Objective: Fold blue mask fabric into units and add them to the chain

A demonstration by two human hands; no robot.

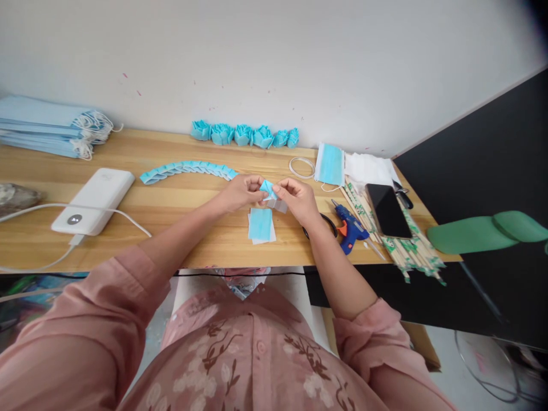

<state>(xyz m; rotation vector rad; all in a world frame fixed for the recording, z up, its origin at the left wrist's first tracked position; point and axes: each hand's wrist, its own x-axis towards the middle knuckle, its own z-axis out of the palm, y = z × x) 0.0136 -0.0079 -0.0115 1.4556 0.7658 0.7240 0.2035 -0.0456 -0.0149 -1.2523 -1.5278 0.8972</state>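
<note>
Between my two hands is a small folded blue fabric square (pixel 268 188), its folds meeting in a triangular shape. My left hand (pixel 245 193) pinches its left side with thumb and fingers. From the other side, my right hand (pixel 297 198) has its fingertips closed on the right edge. Just below lies a small stack of flat blue and white fabric pieces (pixel 260 224). A pale, see-through piece (pixel 280 206) shows under my right fingers. Left of my hands, a curved row of folded blue pieces (pixel 188 168) reaches to my left hand, which hides its end.
Blue fabric flowers (pixel 243 135) line the wall. Stacked face masks (pixel 38 125) and a cabled power bank (pixel 96 200) are left. Rightward are a wire ring (pixel 302 167), mask (pixel 330 163), glue gun (pixel 351 227), phone (pixel 388 210), wrapped sticks (pixel 413 251) and green bottle (pixel 475 233).
</note>
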